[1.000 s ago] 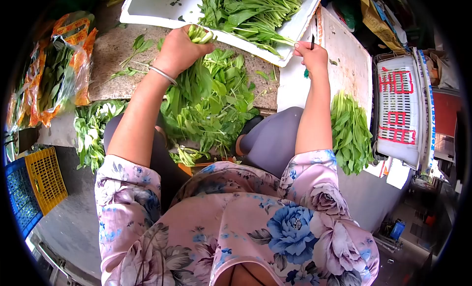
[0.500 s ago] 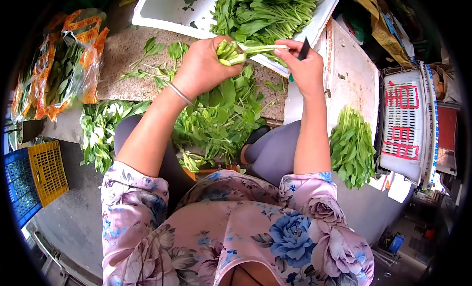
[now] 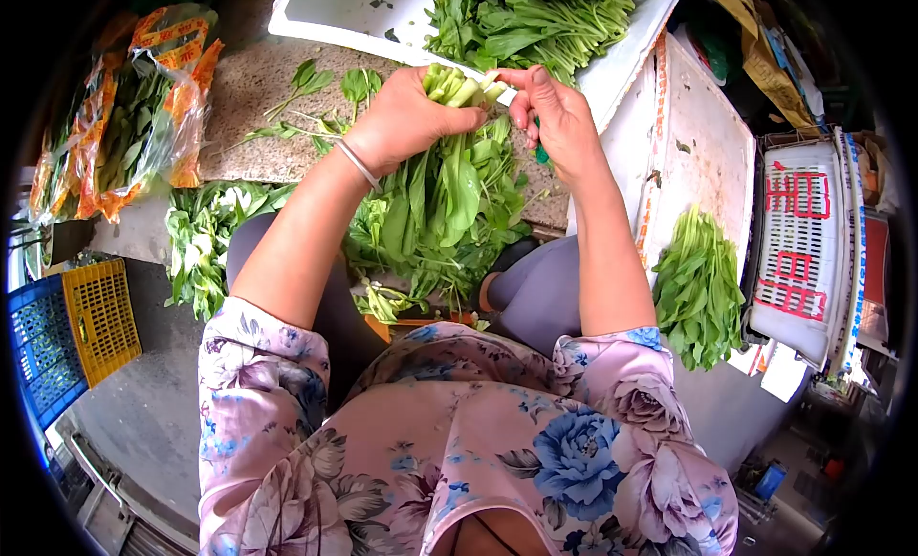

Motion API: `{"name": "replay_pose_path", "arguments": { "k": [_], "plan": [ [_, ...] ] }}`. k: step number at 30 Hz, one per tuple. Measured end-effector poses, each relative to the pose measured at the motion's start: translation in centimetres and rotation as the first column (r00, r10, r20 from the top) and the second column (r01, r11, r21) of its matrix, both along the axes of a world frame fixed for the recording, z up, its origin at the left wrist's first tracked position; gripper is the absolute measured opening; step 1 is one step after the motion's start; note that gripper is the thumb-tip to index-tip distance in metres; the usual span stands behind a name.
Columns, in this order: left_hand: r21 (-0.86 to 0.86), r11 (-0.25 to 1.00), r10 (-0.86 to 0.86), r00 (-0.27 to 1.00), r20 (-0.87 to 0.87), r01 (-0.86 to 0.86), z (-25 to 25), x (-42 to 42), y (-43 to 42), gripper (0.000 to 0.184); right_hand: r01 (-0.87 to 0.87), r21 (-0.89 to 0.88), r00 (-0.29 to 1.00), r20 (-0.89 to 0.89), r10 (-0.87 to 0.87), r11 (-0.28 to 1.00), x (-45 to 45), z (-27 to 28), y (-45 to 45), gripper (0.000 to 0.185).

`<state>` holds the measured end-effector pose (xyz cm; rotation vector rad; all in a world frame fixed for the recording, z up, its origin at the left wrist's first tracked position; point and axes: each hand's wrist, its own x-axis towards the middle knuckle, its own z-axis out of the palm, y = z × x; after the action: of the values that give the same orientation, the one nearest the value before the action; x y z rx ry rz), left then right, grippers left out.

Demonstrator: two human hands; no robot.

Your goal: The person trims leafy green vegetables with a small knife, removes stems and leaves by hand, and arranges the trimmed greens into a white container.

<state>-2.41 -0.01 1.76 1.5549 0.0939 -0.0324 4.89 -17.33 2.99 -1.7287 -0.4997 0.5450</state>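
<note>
Here, the left hand (image 3: 406, 121), with a bracelet (image 3: 357, 164) at its wrist, is closed firmly around a bunch of greens (image 3: 461, 188), the cut stem ends pointing up above the thumb and the leaves hanging down below the palm; the right hand (image 3: 562, 126) is just beside those stem ends, its thumb raised and its lower fingers curled around a green handle (image 3: 542, 155), most of which is hidden, and whether its forefinger touches a stem I cannot tell; the bunch is in front of the person, over a loose pile of leaves (image 3: 421, 260) that spreads between the knees; beyond the hands is a white foam box (image 3: 335, 21), with a heap of leafy stalks (image 3: 535, 25) at its right side and some dark scraps of leaf at its left; loose sprigs (image 3: 306, 83) lie on a speckled slab (image 3: 239, 135) to the left of the held bunch, and further left are clear bags with orange print (image 3: 186, 87), leaves showing inside; near the left knee is another leafy heap (image 3: 206, 240); to the right, a tied-looking bundle (image 3: 701, 298) lies against a stained white board (image 3: 703, 126), next to a white basket with red marks (image 3: 794, 240); a yellow crate (image 3: 100, 317) and a blue crate (image 3: 43, 341) stand side by side at the far left.
</note>
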Motion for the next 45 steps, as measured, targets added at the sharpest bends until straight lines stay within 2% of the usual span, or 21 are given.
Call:
{"name": "replay_pose_path", "arguments": {
  "k": [2,3,5,9,11,13,16,20,22,24,26,27,29,32,34,36,37,40,42,43,45],
  "plan": [
    [-0.048,0.999,0.011,1.000,-0.009,-0.012,-0.4,0.0,0.3,0.025,-0.052,0.210,0.984,-0.157,0.086,0.976,0.0,-0.1,-0.1,0.051],
    [-0.099,0.995,0.028,0.999,-0.018,-0.029,-0.5,0.0,0.3,0.025,-0.051,0.211,0.984,-0.157,0.086,0.976,0.0,-0.2,-0.1,0.051],
    [-0.065,0.997,0.047,0.999,-0.025,-0.048,-0.4,-0.1,0.4,0.024,-0.168,0.232,0.977,-0.087,0.192,0.958,-0.2,-0.5,0.0,0.049],
    [-0.040,0.996,0.081,0.997,0.003,-0.081,-0.2,-0.2,0.1,0.023,-0.160,0.253,0.970,-0.137,0.199,0.954,-1.2,-0.2,0.8,0.042],
    [-0.007,0.997,0.080,0.997,0.022,-0.080,0.1,-0.3,0.0,0.023,-0.172,0.136,0.978,-0.094,0.185,0.976,-1.2,0.0,1.0,0.038],
    [0.113,0.993,0.037,0.998,0.052,-0.043,0.4,-0.4,0.1,0.023,-0.167,0.153,0.978,-0.097,0.183,0.974,-1.2,-0.3,1.2,0.037],
    [0.170,0.985,0.019,0.996,0.082,-0.032,0.3,-0.3,0.3,0.024,-0.156,0.155,0.979,-0.107,0.173,0.976,-0.8,-0.9,1.2,0.034],
    [0.165,0.986,0.013,0.994,0.111,-0.031,-0.4,-0.3,0.3,0.024,-0.145,0.107,0.976,-0.147,0.160,0.984,-0.2,-1.1,0.8,0.031],
    [0.079,0.997,0.004,0.989,0.150,-0.016,-1.0,-0.1,0.4,0.024,-0.130,0.088,0.979,-0.148,0.142,0.988,0.1,-1.3,0.8,0.033],
    [0.076,0.997,0.008,0.991,0.135,-0.018,-1.1,-0.2,0.6,0.024,-0.118,0.068,0.981,-0.145,0.127,0.991,0.0,-1.1,0.8,0.035],
    [0.072,0.997,0.014,0.993,0.120,-0.023,-0.8,-0.3,0.7,0.023,-0.035,-0.042,0.973,-0.229,0.024,0.999,-0.3,-0.6,1.0,0.039],
    [0.118,0.993,0.002,0.994,0.106,-0.014,-0.4,-0.6,0.7,0.022,-0.038,-0.042,0.973,-0.229,0.027,0.998,-0.5,-0.8,1.2,0.039],
    [0.161,0.987,-0.010,0.996,0.088,-0.004,-0.2,-0.8,0.7,0.020,0.032,0.070,0.985,-0.172,-0.020,0.997,-0.9,-1.5,1.7,0.041],
    [0.250,0.968,-0.019,0.997,0.072,0.000,-0.7,-0.8,0.8,0.019,-0.010,0.080,0.993,-0.120,0.020,0.997,-0.7,-1.9,1.8,0.032],
    [0.394,0.916,0.019,0.990,0.138,-0.072,-1.1,-0.9,0.9,0.022,-0.017,0.075,0.997,-0.075,0.023,0.997,-0.7,-2.2,1.9,0.029],
    [0.463,0.883,0.020,0.992,0.127,-0.077,-1.2,-0.9,1.0,0.024,-0.010,-0.050,0.999,0.048,0.013,0.999,-0.8,-2.5,2.1,0.020],
    [0.530,0.844,0.022,0.993,0.117,-0.081,-1.2,-0.9,1.0,0.025,-0.010,-0.051,0.999,0.045,0.012,0.999,-0.8,-2.8,2.2,0.020],
    [0.570,0.815,0.043,0.993,0.114,-0.101,-1.3,-0.7,1.0,0.031,-0.001,-0.011,0.991,0.134,0.002,1.000,-1.0,-3.0,2.6,0.017],
    [0.600,0.793,0.047,0.992,0.114,-0.107,-1.3,-0.6,1.0,0.031,0.046,-0.172,0.976,0.216,-0.008,0.984,-1.0,-2.6,2.6,0.017],
    [0.630,0.768,0.052,0.992,0.115,-0.113,-1.4,-0.6,1.1,0.031,0.046,-0.173,0.977,0.214,-0.008,0.984,-0.9,-3.0,2.6,0.017],
    [0.608,0.785,0.054,0.992,0.117,-0.115,-1.5,-0.5,1.2,0.032,0.077,-0.194,0.863,0.503,0.032,0.978,-0.6,-3.5,2.8,0.016]
  ]
}}
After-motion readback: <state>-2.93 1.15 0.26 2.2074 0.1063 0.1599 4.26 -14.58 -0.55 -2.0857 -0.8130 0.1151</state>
